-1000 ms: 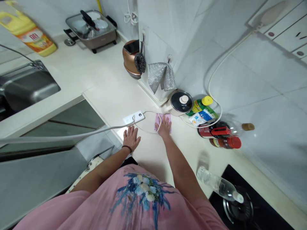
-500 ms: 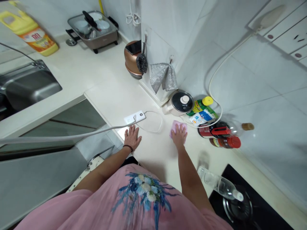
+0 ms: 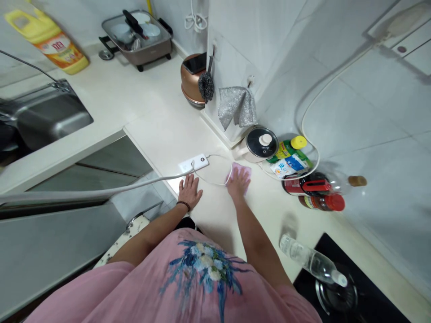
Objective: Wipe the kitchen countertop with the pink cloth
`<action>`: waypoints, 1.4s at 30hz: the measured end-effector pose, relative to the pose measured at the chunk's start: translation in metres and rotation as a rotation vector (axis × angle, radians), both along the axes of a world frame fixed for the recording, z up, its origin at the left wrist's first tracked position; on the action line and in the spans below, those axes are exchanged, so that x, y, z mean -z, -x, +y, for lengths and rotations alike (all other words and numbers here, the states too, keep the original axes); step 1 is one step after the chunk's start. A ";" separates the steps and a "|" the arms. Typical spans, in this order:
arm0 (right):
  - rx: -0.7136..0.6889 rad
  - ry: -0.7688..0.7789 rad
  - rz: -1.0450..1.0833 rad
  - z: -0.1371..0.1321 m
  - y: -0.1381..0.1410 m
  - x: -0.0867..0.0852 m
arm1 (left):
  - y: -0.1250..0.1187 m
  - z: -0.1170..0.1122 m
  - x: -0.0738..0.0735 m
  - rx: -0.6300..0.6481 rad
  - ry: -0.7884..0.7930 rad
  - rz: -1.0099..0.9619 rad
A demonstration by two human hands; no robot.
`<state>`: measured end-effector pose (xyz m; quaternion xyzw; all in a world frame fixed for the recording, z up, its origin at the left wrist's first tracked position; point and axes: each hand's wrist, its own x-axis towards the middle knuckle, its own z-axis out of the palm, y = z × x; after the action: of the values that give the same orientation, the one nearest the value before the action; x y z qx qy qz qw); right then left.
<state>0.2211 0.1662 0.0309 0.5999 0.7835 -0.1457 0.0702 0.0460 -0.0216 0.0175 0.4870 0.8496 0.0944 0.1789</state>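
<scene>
Nearest, the left hand point(image 3: 190, 193) rested near the front edge of the counter point(image 3: 215, 208), holding nothing, its fingers apart, while the right hand point(image 3: 238, 183) lay spread flat on the pink cloth point(image 3: 248, 172), pressing it to the counter rather than gripping it, right by the looped cord point(image 3: 215, 183). The wiping seemed under way, though no mark told which parts were done. Farther on, the spots beneath the white device point(image 3: 194, 163) and the lidded pot point(image 3: 254, 157) were covered, so those presumably remained.
</scene>
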 end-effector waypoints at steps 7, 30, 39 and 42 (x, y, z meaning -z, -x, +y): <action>-0.336 0.003 0.107 -0.067 0.028 0.009 | 0.001 0.000 0.002 0.009 0.010 0.017; 0.260 0.072 -0.029 -0.118 -0.060 0.001 | 0.001 0.000 -0.003 0.019 -0.014 -0.024; -0.271 0.103 0.126 -0.178 0.003 0.000 | 0.004 0.000 -0.003 0.039 0.018 -0.046; -0.084 0.104 0.031 -0.188 -0.055 0.000 | 0.004 0.000 -0.003 0.033 0.012 -0.054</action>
<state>0.2763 -0.0221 0.0304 0.5598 0.8003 -0.1926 0.0951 0.0416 -0.0213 0.0209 0.4972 0.8369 0.0997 0.2061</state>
